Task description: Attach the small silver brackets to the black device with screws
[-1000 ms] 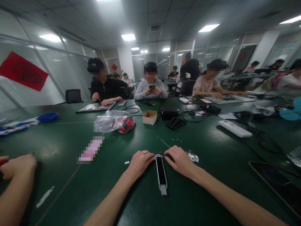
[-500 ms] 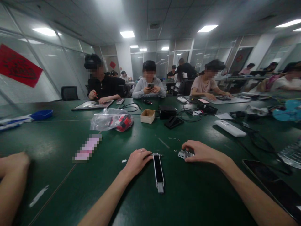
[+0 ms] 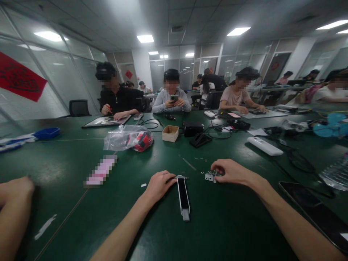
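A long white device with a black face [image 3: 183, 195] lies on the green table, pointing toward me. My left hand [image 3: 161, 184] rests at its upper left, fingers pressed together at its far end, where a thin metal rod sticks out; whether they grip the rod is too small to tell. To the right, my right hand [image 3: 227, 172] has thumb and fingers closed on a small grey metal part [image 3: 210, 177] at table height. A tiny light ring-like piece [image 3: 202, 173] lies just left of that part. A small white scrap [image 3: 143, 185] is left of my left hand.
Beyond my hands are a plastic bag with red items [image 3: 143, 140], a small open box [image 3: 170, 134], a black stand [image 3: 200, 140] and a white device [image 3: 264, 146]. A dark tablet-like object [image 3: 307, 206] lies right. Another person's arm [image 3: 15, 192] rests at left; people sit opposite.
My right hand's fingers have drawn in more closely over the metal part, which looks slightly turned. My left hand and the long device stay nearly the same.
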`<state>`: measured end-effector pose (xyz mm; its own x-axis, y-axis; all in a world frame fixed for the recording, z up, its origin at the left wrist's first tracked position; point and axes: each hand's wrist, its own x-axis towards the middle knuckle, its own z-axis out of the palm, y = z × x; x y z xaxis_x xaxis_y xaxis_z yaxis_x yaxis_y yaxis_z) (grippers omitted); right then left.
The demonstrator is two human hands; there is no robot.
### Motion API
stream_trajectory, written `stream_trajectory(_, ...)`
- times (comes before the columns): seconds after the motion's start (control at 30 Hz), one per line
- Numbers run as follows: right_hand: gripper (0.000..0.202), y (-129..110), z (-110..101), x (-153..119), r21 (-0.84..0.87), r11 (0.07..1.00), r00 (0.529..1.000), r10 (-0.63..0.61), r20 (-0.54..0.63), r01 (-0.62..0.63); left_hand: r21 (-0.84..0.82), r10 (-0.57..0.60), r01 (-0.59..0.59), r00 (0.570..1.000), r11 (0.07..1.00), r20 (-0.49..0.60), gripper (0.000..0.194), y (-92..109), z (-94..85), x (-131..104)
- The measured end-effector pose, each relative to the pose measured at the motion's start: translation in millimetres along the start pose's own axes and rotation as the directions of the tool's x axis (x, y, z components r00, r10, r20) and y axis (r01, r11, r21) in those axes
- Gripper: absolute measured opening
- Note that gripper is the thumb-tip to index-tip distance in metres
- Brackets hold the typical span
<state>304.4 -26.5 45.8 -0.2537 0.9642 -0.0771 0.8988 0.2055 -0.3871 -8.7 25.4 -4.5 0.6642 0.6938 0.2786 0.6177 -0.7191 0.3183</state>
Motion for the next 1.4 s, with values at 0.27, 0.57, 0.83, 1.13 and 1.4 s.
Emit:
stream_trajectory(0.27,0.029,31.2,-9.3,0.5,-0.085,0.992,0.958,0.071,-0.279,-0.098,-0.010,0.008,-0.008,1.000,1.000,-0.004,0.026,1.4,-1.1,0.0)
stream_trajectory(0.57,0.037,52.2,7.7,8.2,-0.165,0.973,0.980,0.137,-0.147,-0.161,-0.020,0.009,-0.009,1.000,1.000,-0.010,0.025,-0.8,1.7,0.3)
stream_trajectory(0.83,0.029,0.8,15.0,8.3,-0.139,0.990,0.987,-0.048,-0.152,0.027,-0.033,-0.006,0.006,1.000,0.999,-0.001,0.024,1.9,-1.8,-0.7)
stream_trajectory(1.13,0.028,-1.1,24.8,18.6,-0.095,0.992,0.926,0.043,-0.375,-0.084,-0.038,0.000,-0.001,1.000,0.999,-0.010,0.026,0.3,0.5,-0.9)
stream_trajectory(1.4,0.030,11.9,39.7,36.5,-0.177,0.936,0.884,0.207,-0.419,-0.303,-0.024,-0.003,0.003,1.000,1.000,-0.010,0.024,2.3,-1.1,-1.1)
